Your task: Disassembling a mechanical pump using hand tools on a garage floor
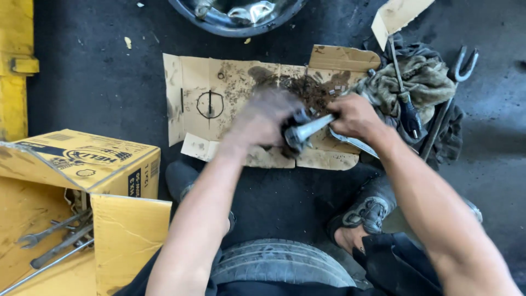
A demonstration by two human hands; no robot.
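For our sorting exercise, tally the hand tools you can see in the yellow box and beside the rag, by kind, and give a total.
Spanners in the yellow cardboard box: 2
Screwdriver on the rag: 1
Forked bar beside the rag: 1
Total: 4

An open yellow cardboard box (82,164) with dark printing and a small black label (135,182) sits at the lower left on the floor. A flattened, stained brown cardboard sheet (219,93) lies at centre.
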